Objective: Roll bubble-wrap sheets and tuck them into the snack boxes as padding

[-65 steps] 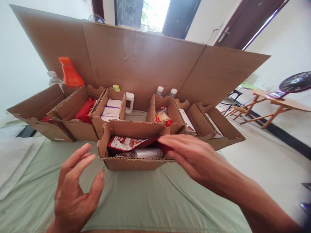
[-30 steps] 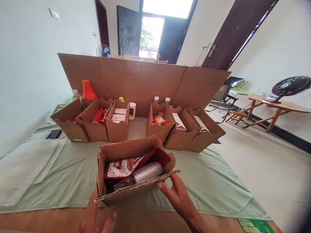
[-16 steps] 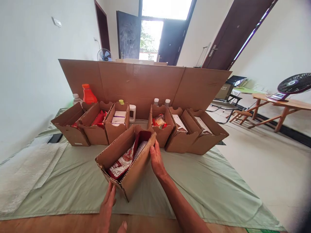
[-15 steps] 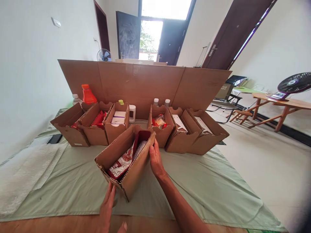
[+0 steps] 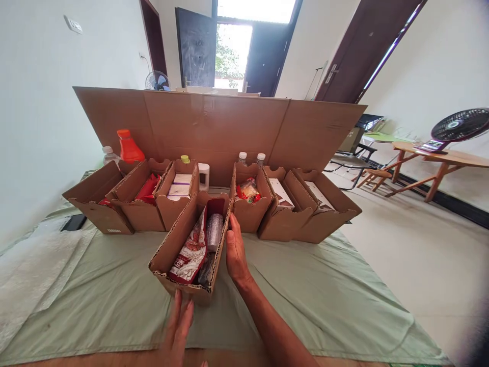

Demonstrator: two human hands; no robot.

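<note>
A cardboard box (image 5: 173,239) with a cut-down front stands on the green cloth, turned slightly, between my hands. Inside it lie a red and white printed pouch (image 5: 190,255), a cylinder in bubble wrap (image 5: 214,232) and something dark in clear wrapping (image 5: 206,269). My right hand (image 5: 236,252) lies flat along the box's right side, fingers stretched forward. At the near end, my left hand (image 5: 180,323) points its outstretched fingers at the front wall; it is partly blurred, and I cannot tell whether the fingertips touch.
Similar boxes stand in a row behind, among them a box with red packets (image 5: 130,211) and a box with snacks (image 5: 248,214). Bottles, including an orange bottle (image 5: 130,148), stand before an upright cardboard panel (image 5: 217,122). Bubble wrap (image 5: 42,270) covers the left.
The box has turned so its far end points more directly away, between the two groups of boxes. My right hand has moved left with it. More of the contents now shows.
</note>
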